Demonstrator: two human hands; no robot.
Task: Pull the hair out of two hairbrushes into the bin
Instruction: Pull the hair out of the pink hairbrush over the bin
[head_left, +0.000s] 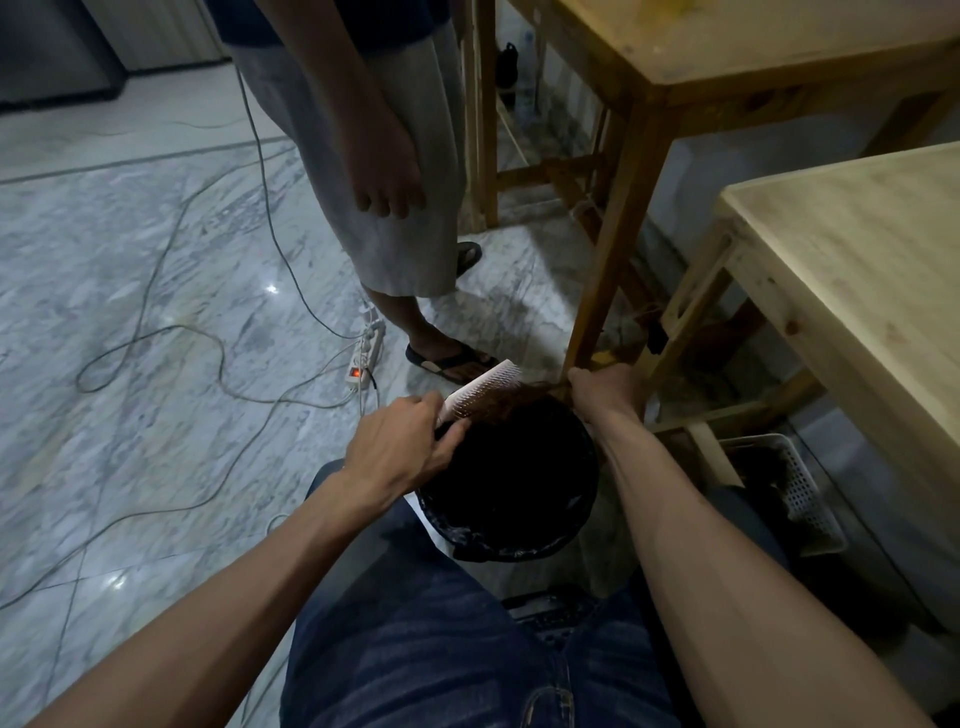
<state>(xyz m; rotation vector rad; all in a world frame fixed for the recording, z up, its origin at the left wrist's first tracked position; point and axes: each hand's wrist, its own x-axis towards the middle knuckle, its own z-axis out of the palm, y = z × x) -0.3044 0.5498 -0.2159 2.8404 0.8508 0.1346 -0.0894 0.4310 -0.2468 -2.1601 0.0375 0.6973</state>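
Head view: the left hand (400, 447) grips the white hairbrush (480, 392) by its handle, holding it over the far rim of the black bin (519, 540) on the floor. The right hand (600, 389) pinches a brown clump of hair (524, 397) stretched from the bristles, above the bin.
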